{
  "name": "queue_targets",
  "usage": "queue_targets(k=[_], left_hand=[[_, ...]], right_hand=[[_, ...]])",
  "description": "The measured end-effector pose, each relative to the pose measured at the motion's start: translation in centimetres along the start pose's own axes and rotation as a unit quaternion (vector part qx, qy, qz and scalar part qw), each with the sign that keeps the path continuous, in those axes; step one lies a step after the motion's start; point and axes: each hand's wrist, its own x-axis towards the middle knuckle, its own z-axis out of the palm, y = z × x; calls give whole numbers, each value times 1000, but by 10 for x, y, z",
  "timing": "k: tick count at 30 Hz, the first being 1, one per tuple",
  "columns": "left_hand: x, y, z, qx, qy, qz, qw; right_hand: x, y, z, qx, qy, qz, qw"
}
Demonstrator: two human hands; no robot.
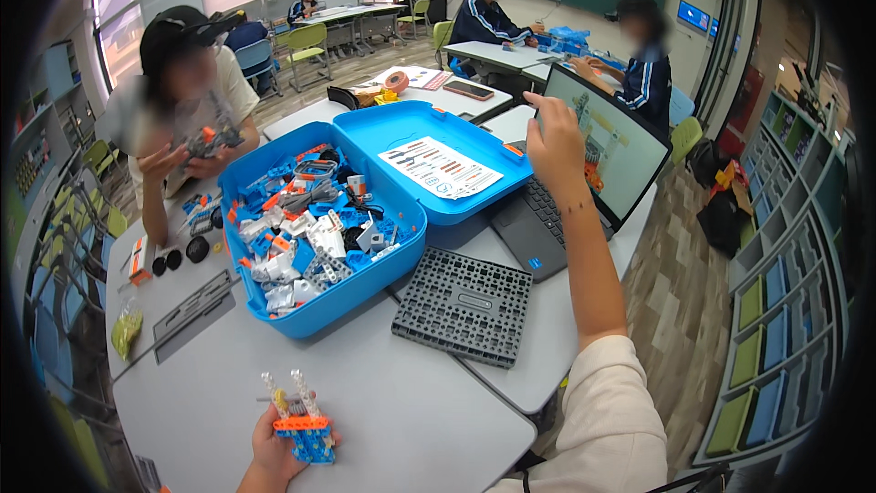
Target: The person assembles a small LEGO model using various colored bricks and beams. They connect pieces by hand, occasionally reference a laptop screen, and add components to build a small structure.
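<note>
Grasping the small block model (306, 434) in the left hand (270, 450), over the near part of the grey worktop (411, 420), left of its near-right corner. Turned lengthwise toward the far edge, with two white posts leading away from the body. Much nearer to the left hand than to the right hand (555, 137), and well to the left of the latter. Reaching with the right, fingers part-curled around nothing visible, before the laptop (630, 151) at the worktop's right edge; cannot tell whether touching its screen. Bordered outward by the dark grid plate (465, 306), then the open blue box (365, 292) of loose bricks (315, 228). Faced from the far-left edge by a co-worker (237, 82). Surrounded by green chairs (308, 41) and, at right, shelves (766, 329).
</note>
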Motion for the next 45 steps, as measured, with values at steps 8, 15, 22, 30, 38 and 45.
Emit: queue_targets(k=[8, 15, 22, 30, 38, 45], left_hand=[[0, 2, 11, 112, -105, 51, 987], [-3, 0, 15, 107, -185, 86, 973], [-2, 1, 25, 98, -137, 67, 983], [-4, 2, 26, 125, -142, 63, 980], [-4, 0, 27, 138, -130, 67, 980], [-5, 0, 29, 146, -134, 60, 978]], right_hand=[[-97, -224, -100, 554, -372, -118, 735], [-170, -296, -62, 571, -394, 197, 693], [-197, -324, -49, 702, -441, 387, 404], [-192, -304, -47, 711, -502, 354, 342], [-196, -292, -34, 669, -558, 324, 370], [-191, -286, -34, 648, -595, 298, 369]])
